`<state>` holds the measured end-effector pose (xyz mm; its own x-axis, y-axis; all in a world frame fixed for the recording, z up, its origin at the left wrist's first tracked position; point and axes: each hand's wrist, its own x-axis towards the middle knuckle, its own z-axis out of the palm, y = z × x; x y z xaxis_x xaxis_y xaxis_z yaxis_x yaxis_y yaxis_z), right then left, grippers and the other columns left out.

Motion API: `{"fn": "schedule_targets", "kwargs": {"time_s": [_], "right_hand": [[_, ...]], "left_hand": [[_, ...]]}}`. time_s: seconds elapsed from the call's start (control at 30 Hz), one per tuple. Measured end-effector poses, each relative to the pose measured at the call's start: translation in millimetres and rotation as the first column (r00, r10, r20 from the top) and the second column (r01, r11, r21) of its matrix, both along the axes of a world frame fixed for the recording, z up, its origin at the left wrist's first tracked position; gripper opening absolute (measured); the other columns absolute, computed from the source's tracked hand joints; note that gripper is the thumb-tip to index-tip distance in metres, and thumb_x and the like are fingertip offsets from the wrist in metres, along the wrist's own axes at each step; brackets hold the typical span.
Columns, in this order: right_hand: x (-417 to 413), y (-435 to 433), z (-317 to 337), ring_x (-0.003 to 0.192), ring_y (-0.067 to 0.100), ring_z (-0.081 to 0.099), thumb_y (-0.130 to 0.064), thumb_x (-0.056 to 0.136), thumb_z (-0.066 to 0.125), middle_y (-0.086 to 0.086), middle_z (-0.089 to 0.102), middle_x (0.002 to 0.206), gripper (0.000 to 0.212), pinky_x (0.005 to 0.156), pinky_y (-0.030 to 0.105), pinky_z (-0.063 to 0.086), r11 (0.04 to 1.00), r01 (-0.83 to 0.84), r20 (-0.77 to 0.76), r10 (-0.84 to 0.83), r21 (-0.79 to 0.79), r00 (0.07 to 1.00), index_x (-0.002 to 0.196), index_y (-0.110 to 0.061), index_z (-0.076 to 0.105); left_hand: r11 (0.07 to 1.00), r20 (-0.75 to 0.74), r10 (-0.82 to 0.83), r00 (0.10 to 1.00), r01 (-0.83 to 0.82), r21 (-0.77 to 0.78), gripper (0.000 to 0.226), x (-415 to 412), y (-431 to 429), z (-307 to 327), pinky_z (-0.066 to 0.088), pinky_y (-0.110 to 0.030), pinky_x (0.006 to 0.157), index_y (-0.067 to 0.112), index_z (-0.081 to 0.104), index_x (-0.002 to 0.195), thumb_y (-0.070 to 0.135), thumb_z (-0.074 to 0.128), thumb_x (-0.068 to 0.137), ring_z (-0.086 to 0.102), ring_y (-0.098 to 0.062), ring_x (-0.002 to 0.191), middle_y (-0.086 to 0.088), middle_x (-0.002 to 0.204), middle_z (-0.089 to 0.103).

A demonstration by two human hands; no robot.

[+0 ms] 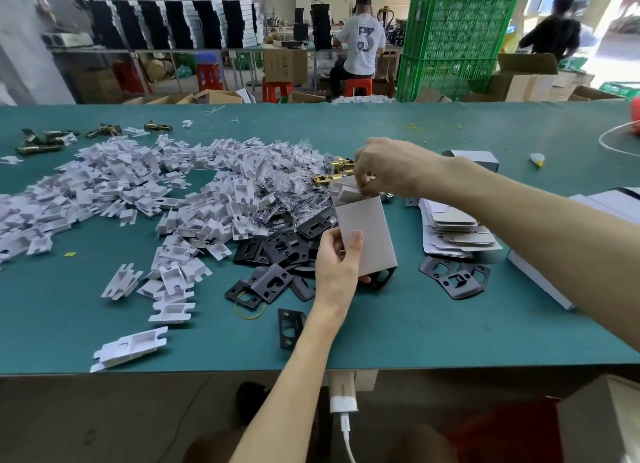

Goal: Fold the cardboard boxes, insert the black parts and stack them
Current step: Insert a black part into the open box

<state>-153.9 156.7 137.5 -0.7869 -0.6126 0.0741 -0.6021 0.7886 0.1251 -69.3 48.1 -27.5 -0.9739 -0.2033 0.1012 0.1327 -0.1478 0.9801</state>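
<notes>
One cardboard box (369, 235) is held upright over the green bench (415, 327), above the near edge of a heap of black parts (277, 249) too tangled to count. The left hand (337, 266) grips the box's lower corner, with the thumb laid across its grey face and the other fingers curled behind. The right hand (389, 169) comes in from above and its fingers pinch the white top flap (346, 188) at the open upper end. A black piece shows just below the box's lower end, but whether it sits inside the box or lies on the bench cannot be told. One single black plate (290, 327) lies apart near the front edge of the bench. A small overlapping cluster of black plates (450, 277) lies to the right, just in front of one stack of flat box blanks (453, 232). One closed grey box (481, 156) rests beyond the right forearm. To the left, a broad heap of white inserts (131, 192), far too many to count, spreads across the bench. It merges into a pile of clear-bagged parts (287, 185), with brass-coloured latches (341, 171) beside the right hand. Behind the bench stand two stacked green crates (457, 43). Two people are there, one of them seated on a red stool (358, 86).
</notes>
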Motion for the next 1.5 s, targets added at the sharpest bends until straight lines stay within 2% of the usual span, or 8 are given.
{"fn": "schedule_targets", "kwargs": {"time_s": [0.2,0.4,0.57,0.67,0.77,1.0,1.17,1.5], "right_hand": [[-2,7,-6,0.091,0.029,0.065,-0.021,0.087,0.078,0.004,0.069,0.093,0.004,0.082,0.043,0.056,0.967,0.095,0.061,-0.083,-0.236,0.995,0.088,-0.017,0.079],[-13,25,-12,0.069,0.029,0.065,-0.025,0.096,0.064,0.020,0.072,0.081,0.032,0.069,0.040,0.058,0.710,0.347,0.132,-0.340,-0.613,0.931,0.085,0.005,0.073],[-10,34,-59,0.067,0.029,0.074,-0.020,0.094,0.067,0.018,0.072,0.071,0.030,0.070,0.039,0.062,0.787,0.509,0.330,-0.405,-0.348,0.853,0.077,0.004,0.071],[-3,36,-87,0.064,0.023,0.074,-0.017,0.094,0.068,0.014,0.074,0.071,0.025,0.053,0.030,0.057,0.810,0.531,0.429,-0.398,-0.250,0.810,0.080,0.004,0.072],[2,41,-100,0.071,0.030,0.074,-0.021,0.094,0.068,0.016,0.074,0.077,0.027,0.064,0.035,0.060,0.823,0.540,0.467,-0.413,-0.175,0.782,0.087,0.005,0.074],[15,45,-102,0.071,0.031,0.065,-0.044,0.098,0.063,0.011,0.062,0.072,0.045,0.079,0.042,0.059,0.828,0.527,0.363,-0.440,-0.190,0.821,0.073,-0.007,0.054],[31,35,-107,0.054,0.016,0.064,-0.059,0.091,0.063,0.005,0.068,0.070,0.050,0.050,0.026,0.050,0.883,0.462,0.480,-0.370,-0.083,0.795,0.084,-0.010,0.061],[38,41,-117,0.055,0.012,0.070,-0.030,0.083,0.081,0.006,0.074,0.089,0.029,0.047,0.020,0.048,0.869,0.433,0.593,-0.223,-0.239,0.774,0.100,-0.021,0.059]], "left_hand": [[1.000,-0.007,0.009,1.000,-0.009,0.002,0.033,0,-1,-2,0.059,-0.032,0.058,0.013,0.054,0.126,0.037,0.060,0.104,0.071,-0.013,0.096,-0.004,0.113,0.068],[0.999,0.006,0.025,1.000,-0.025,0.042,0.033,-3,-1,-3,0.059,-0.031,0.057,0.012,0.051,0.128,0.035,0.058,0.105,0.073,-0.015,0.095,-0.005,0.113,0.068],[0.992,0.007,0.077,0.997,-0.078,0.098,0.023,-5,-2,-3,0.054,-0.027,0.053,0.016,0.046,0.117,0.037,0.049,0.109,0.067,-0.001,0.074,-0.004,0.104,0.062],[0.986,0.019,0.117,0.993,-0.118,0.120,0.023,-5,-2,-4,0.051,-0.029,0.057,0.017,0.046,0.116,0.039,0.044,0.111,0.063,-0.009,0.078,-0.005,0.102,0.062],[0.979,0.018,0.139,0.990,-0.140,0.148,0.019,-6,-3,-4,0.053,-0.028,0.065,0.022,0.047,0.114,0.040,0.043,0.111,0.063,-0.013,0.087,-0.006,0.108,0.063],[0.980,0.022,0.140,0.990,-0.141,0.142,0.028,-6,-4,-4,0.053,-0.026,0.073,0.014,0.046,0.125,0.038,0.042,0.111,0.063,-0.015,0.095,-0.010,0.117,0.063],[0.979,0.017,0.154,0.988,-0.155,0.132,0.024,-6,-4,-4,0.053,-0.015,0.071,0.016,0.046,0.123,0.036,0.044,0.111,0.066,-0.004,0.091,-0.006,0.117,0.063],[0.977,0.019,0.159,0.987,-0.161,0.142,0.032,-3,-3,0,0.055,-0.022,0.074,0.016,0.049,0.125,0.041,0.053,0.107,0.065,-0.009,0.093,-0.006,0.117,0.064]]}}
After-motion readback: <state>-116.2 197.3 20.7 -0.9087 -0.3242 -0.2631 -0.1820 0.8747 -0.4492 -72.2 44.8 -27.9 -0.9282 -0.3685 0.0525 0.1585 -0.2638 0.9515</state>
